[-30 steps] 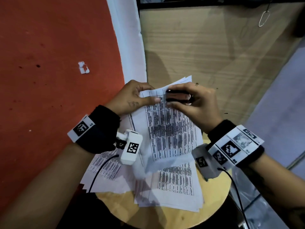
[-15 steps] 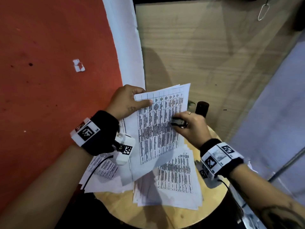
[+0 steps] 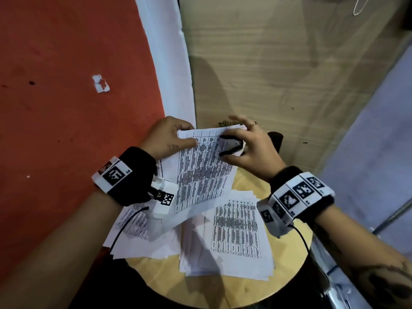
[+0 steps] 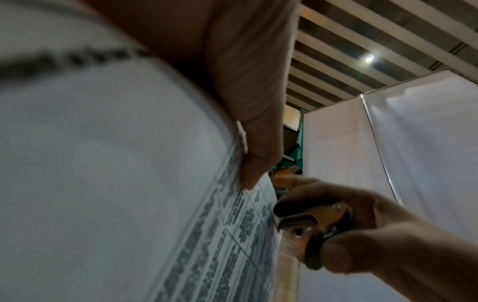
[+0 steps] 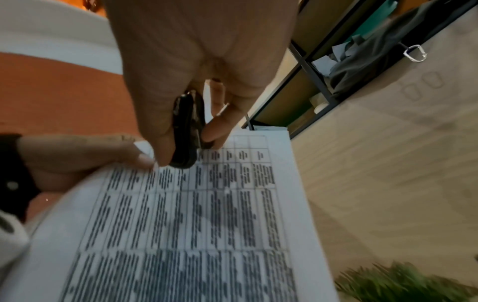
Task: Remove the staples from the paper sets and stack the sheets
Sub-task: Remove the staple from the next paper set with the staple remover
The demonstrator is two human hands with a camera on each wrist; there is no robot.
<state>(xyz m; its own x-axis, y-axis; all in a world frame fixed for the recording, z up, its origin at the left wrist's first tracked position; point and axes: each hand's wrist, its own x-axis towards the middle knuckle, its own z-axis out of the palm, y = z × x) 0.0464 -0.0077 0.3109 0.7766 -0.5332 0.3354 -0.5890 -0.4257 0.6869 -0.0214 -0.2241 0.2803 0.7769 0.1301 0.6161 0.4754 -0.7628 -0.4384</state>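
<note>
while left hand (image 3: 166,139) pinches paper set (image 3: 200,172), right hand (image 3: 252,150) grips staple remover (image 3: 230,145).

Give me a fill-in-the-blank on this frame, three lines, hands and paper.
1. The right hand holds a black ____ against the paper set.
2. The left hand pinches the set's top ____ corner.
3. Loose printed sheets lie on a ____ wooden table.

Missing words: staple remover; left; round
</note>
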